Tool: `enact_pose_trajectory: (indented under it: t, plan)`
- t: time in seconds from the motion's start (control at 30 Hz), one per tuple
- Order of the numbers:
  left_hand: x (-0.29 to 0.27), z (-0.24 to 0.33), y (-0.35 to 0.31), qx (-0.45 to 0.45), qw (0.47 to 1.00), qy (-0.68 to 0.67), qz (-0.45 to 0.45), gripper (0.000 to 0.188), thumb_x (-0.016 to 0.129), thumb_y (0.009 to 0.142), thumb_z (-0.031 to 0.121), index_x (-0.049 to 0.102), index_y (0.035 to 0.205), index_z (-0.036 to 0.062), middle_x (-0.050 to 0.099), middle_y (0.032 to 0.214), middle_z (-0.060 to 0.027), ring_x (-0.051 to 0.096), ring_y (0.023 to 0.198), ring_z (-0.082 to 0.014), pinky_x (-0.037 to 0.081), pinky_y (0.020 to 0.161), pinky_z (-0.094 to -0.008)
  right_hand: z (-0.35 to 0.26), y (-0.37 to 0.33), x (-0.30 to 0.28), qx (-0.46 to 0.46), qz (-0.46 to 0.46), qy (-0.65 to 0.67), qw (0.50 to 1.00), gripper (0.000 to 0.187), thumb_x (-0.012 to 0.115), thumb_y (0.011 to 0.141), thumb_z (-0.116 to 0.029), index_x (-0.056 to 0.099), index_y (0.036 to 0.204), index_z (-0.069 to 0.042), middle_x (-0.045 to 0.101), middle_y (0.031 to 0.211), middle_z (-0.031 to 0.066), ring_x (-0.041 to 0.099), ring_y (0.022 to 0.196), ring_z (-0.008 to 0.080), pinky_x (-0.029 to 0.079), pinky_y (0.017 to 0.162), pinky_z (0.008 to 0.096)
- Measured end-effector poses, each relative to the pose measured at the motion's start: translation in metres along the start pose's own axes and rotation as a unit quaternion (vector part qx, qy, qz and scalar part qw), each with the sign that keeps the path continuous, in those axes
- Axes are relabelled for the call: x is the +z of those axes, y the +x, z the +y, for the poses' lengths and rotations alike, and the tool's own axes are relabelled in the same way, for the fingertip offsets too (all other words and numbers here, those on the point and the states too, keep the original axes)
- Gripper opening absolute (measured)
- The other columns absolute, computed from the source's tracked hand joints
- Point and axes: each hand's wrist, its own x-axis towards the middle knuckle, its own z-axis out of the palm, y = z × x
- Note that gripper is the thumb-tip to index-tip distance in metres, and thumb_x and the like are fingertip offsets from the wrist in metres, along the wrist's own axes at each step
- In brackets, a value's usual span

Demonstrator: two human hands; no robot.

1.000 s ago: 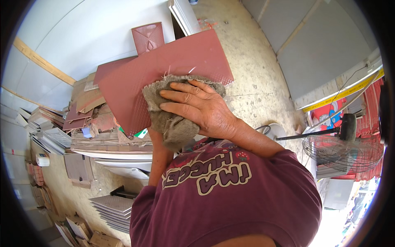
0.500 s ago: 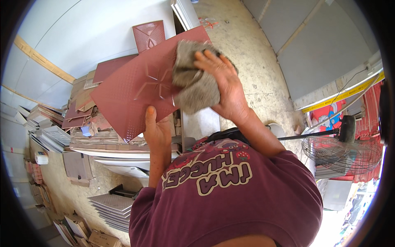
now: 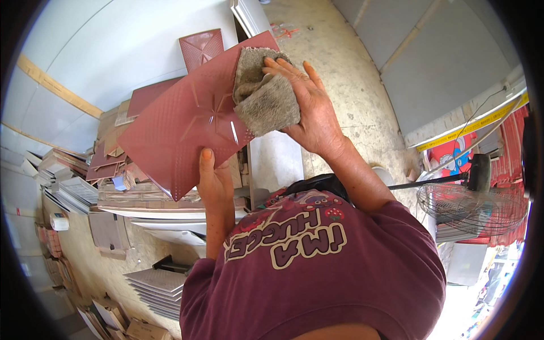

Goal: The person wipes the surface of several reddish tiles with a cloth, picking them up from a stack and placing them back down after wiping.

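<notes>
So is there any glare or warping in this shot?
Head view: a bright glint streaks the glossy dark red tile beside the grey cloth; fisheye bends the wall edges toward the dark rim; the lower right corner is overexposed; both hands look sharp.

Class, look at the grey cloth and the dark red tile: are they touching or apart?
Touching. The head view shows the right hand pressing the grey cloth flat onto the dark red tile, with no gap between them.

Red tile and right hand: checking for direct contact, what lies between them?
In the head view, a grey-brown cloth lies between the right hand and red tile.
</notes>
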Motion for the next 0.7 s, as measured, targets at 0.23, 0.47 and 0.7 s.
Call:
enact_pose_trajectory:
  t: [0.23, 0.47, 0.7]
  plan:
    - [-0.008, 0.004, -0.004, -0.027, 0.998, -0.004, 0.05, 0.051, 0.058, 0.105, 0.019, 0.041, 0.149, 0.001, 0.051, 0.148, -0.0127, 0.052, 0.135, -0.0277, 0.039, 0.116, -0.0484, -0.023, -0.022, 0.006, -0.058, -0.043, 0.024, 0.997, 0.087, 0.082, 0.06, -0.006, 0.051, 0.141, -0.008, 0.052, 0.152, 0.0126, 0.046, 0.145, 0.0313, 0.028, 0.122, 0.0545]
    - [-0.006, 0.002, -0.004, 0.005, 0.999, 0.031, 0.016, 0.051, 0.06, 0.103, 0.018, 0.043, 0.15, 0.0041, 0.054, 0.145, -0.0113, 0.053, 0.133, -0.0271, 0.042, 0.114, -0.0493, 0.0, -0.002, -0.004, 0.007, 0.001, -0.028, 1.0, 0.084, 0.086, 0.073, -0.023, 0.046, 0.146, -0.009, 0.052, 0.152, 0.0104, 0.046, 0.144, 0.0323, 0.025, 0.123, 0.0572]
    - [-0.008, 0.0, -0.004, -0.02, 0.997, 0.013, 0.077, 0.054, 0.059, 0.104, 0.02, 0.04, 0.15, 0.0009, 0.054, 0.146, -0.0124, 0.055, 0.132, -0.0297, 0.043, 0.113, -0.0484, -0.021, -0.02, 0.004, -0.064, -0.046, 0.044, 0.996, 0.092, 0.084, 0.058, -0.007, 0.05, 0.143, -0.008, 0.052, 0.152, 0.0119, 0.046, 0.145, 0.0308, 0.027, 0.123, 0.055]
